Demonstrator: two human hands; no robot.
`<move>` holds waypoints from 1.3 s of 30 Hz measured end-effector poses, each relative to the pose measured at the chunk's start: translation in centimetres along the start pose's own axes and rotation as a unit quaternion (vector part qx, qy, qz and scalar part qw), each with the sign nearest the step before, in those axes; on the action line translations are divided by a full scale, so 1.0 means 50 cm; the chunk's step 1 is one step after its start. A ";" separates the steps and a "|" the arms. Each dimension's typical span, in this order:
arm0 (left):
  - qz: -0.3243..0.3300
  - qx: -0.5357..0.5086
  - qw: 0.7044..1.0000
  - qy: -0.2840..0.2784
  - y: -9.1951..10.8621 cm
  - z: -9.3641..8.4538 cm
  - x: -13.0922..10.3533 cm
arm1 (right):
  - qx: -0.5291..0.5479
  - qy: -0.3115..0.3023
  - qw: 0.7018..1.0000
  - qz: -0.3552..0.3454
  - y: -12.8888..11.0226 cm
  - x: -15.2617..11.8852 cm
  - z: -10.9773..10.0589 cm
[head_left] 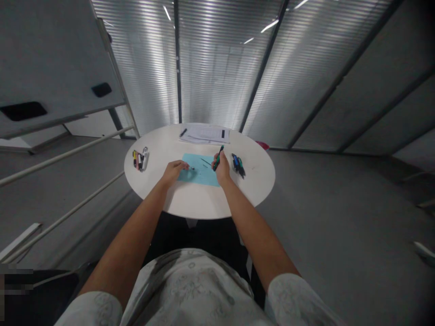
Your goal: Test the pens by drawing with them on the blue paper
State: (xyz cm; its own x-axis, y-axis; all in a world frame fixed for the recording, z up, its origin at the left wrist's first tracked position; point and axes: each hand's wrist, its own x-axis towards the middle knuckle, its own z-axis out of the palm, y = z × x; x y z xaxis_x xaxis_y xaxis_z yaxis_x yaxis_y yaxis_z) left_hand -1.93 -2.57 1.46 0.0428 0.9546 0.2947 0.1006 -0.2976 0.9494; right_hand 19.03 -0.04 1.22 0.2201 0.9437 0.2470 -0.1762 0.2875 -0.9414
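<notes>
My right hand (222, 169) is closed around a dark green and black pen (219, 158), which stands tilted above the right side of a light blue sheet (200, 179). Over the sheet's left edge, the fingers of my left hand (174, 171) pinch a small pale piece with a dark end (191, 168); its exact kind is too small to make out. Between the hands, a thin dark stick like a pen refill (205, 161) lies on the sheet. A shorter dark piece (205, 166) and several tiny specks are close to it.
Several pens (238, 165) lie right of the sheet on the round white table (190, 206). Several markers (139, 159) sit at the left. Printed papers (204, 134) are at the back, with a dark pen (183, 132) on them. A whiteboard stand (64, 156) rises at the left.
</notes>
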 end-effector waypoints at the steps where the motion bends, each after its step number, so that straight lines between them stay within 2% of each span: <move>1: -0.001 -0.004 1.000 0.000 0.001 0.000 0.000 | 0.012 0.006 1.000 0.022 0.000 0.004 -0.002; 4: -0.003 -0.014 1.000 0.002 0.002 -0.001 -0.001 | 0.020 0.010 0.998 0.058 0.001 0.011 -0.007; 8: -0.016 -0.032 0.999 0.006 -0.002 -0.002 0.001 | 0.036 0.001 0.999 0.023 0.003 0.012 -0.010; 12: -0.019 -0.038 0.999 0.004 -0.007 -0.003 0.002 | -0.065 -0.015 0.998 0.001 0.005 0.007 -0.014; 14: -0.018 -0.038 0.999 0.008 -0.007 -0.004 0.002 | -0.144 -0.007 0.989 -0.038 0.003 0.001 -0.017; 16: -0.017 -0.036 0.999 0.009 -0.006 -0.004 0.002 | -0.257 0.011 0.961 -0.100 -0.002 -0.006 -0.021; 19: -0.018 -0.029 0.999 0.005 -0.004 -0.004 0.002 | -0.455 0.002 0.879 -0.144 -0.010 -0.017 -0.024; 22: -0.015 -0.032 0.999 0.003 -0.005 -0.004 0.003 | -0.585 -0.024 0.802 -0.121 -0.015 -0.024 -0.025; 24: -0.011 -0.031 0.999 0.004 -0.008 -0.004 0.004 | -0.629 -0.025 0.771 -0.100 -0.014 -0.027 -0.024; 26: -0.010 -0.027 1.000 0.005 -0.013 -0.004 0.006 | -0.650 -0.021 0.755 -0.083 -0.012 -0.027 -0.025; 30: -0.018 -0.033 0.999 0.007 -0.024 -0.003 0.009 | -0.655 -0.009 0.751 -0.082 -0.005 -0.023 -0.028; 34: -0.021 -0.037 0.999 0.005 -0.023 -0.003 0.009 | -0.617 0.006 0.778 -0.116 -0.003 -0.019 -0.029; 36: -0.020 -0.030 0.999 0.003 -0.018 -0.002 0.006 | -0.578 -0.028 0.800 -0.158 -0.005 -0.022 -0.023; 39: -0.021 -0.023 0.999 0.006 -0.007 0.000 0.002 | -0.518 -0.118 0.817 -0.224 -0.013 -0.034 -0.004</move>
State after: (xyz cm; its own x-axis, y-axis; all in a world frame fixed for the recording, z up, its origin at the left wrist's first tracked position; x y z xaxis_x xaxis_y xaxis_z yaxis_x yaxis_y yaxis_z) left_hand -1.94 -2.37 1.18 0.0269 0.9667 0.2547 0.0569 -0.2558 0.9651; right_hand 18.97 -1.86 1.38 -0.1729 0.8222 0.5423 0.8055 0.4349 -0.4025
